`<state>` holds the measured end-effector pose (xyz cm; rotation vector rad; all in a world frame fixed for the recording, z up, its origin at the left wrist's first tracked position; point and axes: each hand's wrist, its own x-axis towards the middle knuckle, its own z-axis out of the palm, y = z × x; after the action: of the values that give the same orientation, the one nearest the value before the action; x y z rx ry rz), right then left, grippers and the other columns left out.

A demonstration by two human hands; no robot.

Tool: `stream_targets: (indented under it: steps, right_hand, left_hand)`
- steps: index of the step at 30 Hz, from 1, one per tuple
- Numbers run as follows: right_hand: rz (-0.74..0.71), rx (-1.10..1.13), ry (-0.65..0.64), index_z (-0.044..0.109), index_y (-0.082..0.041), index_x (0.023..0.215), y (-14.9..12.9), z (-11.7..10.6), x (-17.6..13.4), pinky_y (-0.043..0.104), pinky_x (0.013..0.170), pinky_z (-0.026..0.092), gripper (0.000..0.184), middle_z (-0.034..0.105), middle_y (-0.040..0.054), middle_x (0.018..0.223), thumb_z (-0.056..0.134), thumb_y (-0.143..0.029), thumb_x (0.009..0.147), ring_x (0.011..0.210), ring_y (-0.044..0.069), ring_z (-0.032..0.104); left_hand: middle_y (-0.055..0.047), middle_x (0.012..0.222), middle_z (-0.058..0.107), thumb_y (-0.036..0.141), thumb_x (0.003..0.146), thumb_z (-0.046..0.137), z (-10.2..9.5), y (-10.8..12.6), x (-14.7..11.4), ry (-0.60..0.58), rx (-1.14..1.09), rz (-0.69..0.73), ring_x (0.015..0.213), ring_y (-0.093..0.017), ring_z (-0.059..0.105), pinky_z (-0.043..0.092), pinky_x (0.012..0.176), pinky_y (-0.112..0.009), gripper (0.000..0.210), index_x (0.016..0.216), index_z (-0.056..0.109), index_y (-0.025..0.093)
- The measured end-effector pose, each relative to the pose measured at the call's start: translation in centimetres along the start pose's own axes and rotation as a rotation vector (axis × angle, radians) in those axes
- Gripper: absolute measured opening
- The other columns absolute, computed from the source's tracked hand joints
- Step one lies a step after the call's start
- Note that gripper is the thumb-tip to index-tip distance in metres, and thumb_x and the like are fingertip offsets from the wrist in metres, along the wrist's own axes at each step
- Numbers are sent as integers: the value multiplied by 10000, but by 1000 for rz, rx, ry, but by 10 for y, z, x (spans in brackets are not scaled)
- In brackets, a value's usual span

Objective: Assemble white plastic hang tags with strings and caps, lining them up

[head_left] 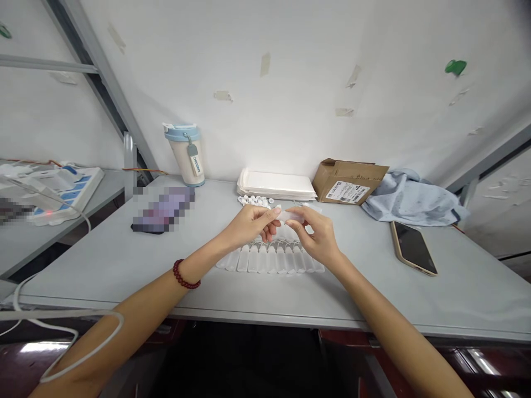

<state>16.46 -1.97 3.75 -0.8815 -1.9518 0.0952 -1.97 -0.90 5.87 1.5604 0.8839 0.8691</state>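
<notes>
My left hand (258, 224) is closed, thumb and fingers pinching a small white cap (279, 208) at one end of a translucent plastic bottle (293, 216). The other end of that bottle sits between the thumb and fingers of my right hand (313, 229), also closed; the fingers partly hide it. Just below both hands, a row of several small translucent squeeze bottles (271, 261) lies side by side on the grey table (265, 296), thin strap-like loops at their tops. Behind my left hand is a pile of loose white caps (253, 200).
A stack of white sheets or envelopes (277, 183) lies by the wall, beside an open cardboard box (350, 181) and a light blue cloth (415, 196). A phone (414, 247) rests at the right. A tumbler (186, 155) and a blurred-out phone-like object (164, 210) are left. White cable (83, 315) crosses my left forearm.
</notes>
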Motion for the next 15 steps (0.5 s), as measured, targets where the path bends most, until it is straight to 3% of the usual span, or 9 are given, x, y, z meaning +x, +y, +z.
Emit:
stream_targets:
  steps: [4,8,12,15]
  right_hand:
    - [28,17,-11,646,-169,969,-1,-1,0,266,528,425,234,667,47,765,506,-342,895,579,131,519]
    - [166,104,-57,670,-167,911,-3,-3,1,259,535,404,266,669,36,770,513,-380,880,582,123,511]
    - [379,262,-96,668,-158,818,-6,-6,4,241,479,328,262,514,-23,574,530,-377,853,491,92,388]
    - [525,430,-115,643,-158,752,-7,-7,5,237,443,286,283,411,-39,540,545,-413,825,470,86,343]
  left_hand:
    - [-25,572,579,474,830,565,1,2,-2,8,-25,29,484,-95,544,472,485,-228,441,583,588,110]
    - [-33,601,607,421,823,586,2,3,-3,16,16,79,528,-105,569,494,512,-227,372,625,622,109]
    - [-44,661,654,363,820,596,4,3,-3,29,93,145,590,-124,623,527,589,-236,293,690,653,107]
    - [-42,670,667,336,818,598,5,3,-5,52,145,171,617,-134,638,531,620,-237,244,741,665,113]
